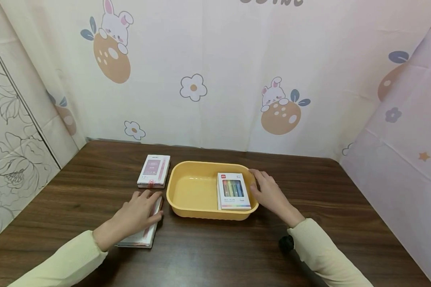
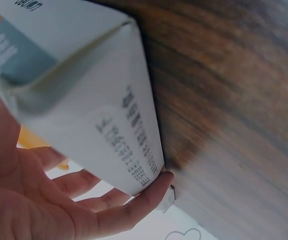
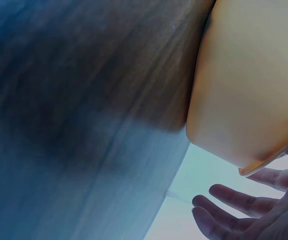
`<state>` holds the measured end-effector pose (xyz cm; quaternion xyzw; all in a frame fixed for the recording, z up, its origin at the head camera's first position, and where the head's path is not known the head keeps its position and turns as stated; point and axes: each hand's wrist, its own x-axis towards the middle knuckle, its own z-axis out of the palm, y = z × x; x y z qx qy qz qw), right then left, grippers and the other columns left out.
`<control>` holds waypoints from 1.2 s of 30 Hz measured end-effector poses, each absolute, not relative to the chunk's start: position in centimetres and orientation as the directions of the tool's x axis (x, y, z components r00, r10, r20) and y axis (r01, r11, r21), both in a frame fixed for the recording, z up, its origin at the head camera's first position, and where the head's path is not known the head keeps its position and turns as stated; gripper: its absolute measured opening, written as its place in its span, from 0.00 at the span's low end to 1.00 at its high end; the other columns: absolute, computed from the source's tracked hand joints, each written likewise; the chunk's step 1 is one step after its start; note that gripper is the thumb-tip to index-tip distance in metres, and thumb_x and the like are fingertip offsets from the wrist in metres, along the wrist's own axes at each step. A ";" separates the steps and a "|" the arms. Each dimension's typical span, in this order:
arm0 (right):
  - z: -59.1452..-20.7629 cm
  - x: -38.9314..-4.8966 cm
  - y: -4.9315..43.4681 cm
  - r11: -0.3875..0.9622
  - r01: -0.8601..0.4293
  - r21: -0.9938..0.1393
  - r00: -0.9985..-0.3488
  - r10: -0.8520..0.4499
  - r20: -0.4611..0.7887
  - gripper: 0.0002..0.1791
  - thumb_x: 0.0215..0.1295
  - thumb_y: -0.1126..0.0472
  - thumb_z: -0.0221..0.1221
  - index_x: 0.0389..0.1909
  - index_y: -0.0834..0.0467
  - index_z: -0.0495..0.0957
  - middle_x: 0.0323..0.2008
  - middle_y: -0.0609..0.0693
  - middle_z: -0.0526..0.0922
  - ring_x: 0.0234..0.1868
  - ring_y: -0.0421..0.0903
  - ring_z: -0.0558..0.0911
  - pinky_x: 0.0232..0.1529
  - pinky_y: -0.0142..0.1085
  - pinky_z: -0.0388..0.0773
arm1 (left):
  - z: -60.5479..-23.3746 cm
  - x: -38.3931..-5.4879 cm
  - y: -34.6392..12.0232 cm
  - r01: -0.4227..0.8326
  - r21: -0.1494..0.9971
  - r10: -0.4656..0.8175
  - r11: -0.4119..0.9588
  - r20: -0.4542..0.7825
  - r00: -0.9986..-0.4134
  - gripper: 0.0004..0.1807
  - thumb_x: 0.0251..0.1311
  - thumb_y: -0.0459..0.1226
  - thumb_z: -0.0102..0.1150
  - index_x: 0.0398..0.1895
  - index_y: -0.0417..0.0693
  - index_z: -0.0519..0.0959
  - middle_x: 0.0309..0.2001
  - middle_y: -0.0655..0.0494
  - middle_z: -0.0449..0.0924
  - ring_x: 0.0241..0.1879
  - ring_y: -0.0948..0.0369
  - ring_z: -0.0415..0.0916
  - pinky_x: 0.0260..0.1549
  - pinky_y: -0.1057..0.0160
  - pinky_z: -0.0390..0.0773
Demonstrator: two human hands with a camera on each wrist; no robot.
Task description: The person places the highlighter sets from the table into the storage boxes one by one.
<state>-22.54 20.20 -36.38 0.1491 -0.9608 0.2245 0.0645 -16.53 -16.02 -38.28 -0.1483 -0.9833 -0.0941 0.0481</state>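
Note:
My left hand [image 1: 136, 211] lies over a flat white box [image 1: 145, 235] on the table, thumb by its right edge and the other fingers spread toward its far end. The left wrist view shows the white box [image 2: 104, 120] from its end, printed with dark text, one fingertip at its lower corner. At the right end of a yellow tray [image 1: 197, 211], my right hand [image 1: 271, 193] touches the rim with thumb and index finger. In the right wrist view the other fingers [image 3: 238, 200] extend loosely beside the tray. A white crayon box [image 1: 233, 191] with a window lies inside the tray's right half.
Another white box [image 1: 154, 171] with a pink-purple label lies beyond the left hand, left of the tray. A dark wood table [image 1: 208, 251] carries everything. Behind it hangs a curtain [image 1: 222, 79] printed with rabbits and flowers. A black round object [image 1: 286, 243] sits at the right sleeve.

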 end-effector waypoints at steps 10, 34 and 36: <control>-36.4 -22.6 20.2 0.859 -0.308 -0.410 -0.949 -0.250 0.190 0.25 0.64 0.62 0.50 0.62 0.61 0.62 0.57 0.65 0.68 0.56 0.62 0.69 0.51 0.57 0.68 | -38.2 -16.7 -15.9 0.276 0.197 0.257 0.941 0.116 -0.960 0.28 0.49 0.47 0.60 0.54 0.47 0.71 0.45 0.45 0.75 0.42 0.43 0.70 0.22 0.45 0.74; -36.6 -22.7 20.1 0.865 -0.296 -0.406 -0.953 -0.241 0.181 0.25 0.65 0.61 0.49 0.63 0.60 0.62 0.57 0.64 0.68 0.56 0.61 0.68 0.49 0.56 0.68 | -37.7 -17.1 -16.3 0.249 0.216 0.225 0.944 0.132 -0.965 0.27 0.47 0.44 0.59 0.54 0.48 0.71 0.42 0.44 0.75 0.40 0.40 0.70 0.19 0.49 0.72; -36.6 -22.7 20.1 0.865 -0.297 -0.404 -0.953 -0.242 0.183 0.25 0.65 0.61 0.49 0.63 0.60 0.62 0.57 0.64 0.68 0.56 0.62 0.68 0.49 0.56 0.68 | -37.5 -17.1 -16.3 0.248 0.212 0.224 0.945 0.129 -0.966 0.27 0.47 0.44 0.59 0.54 0.48 0.71 0.42 0.44 0.75 0.40 0.40 0.70 0.19 0.48 0.72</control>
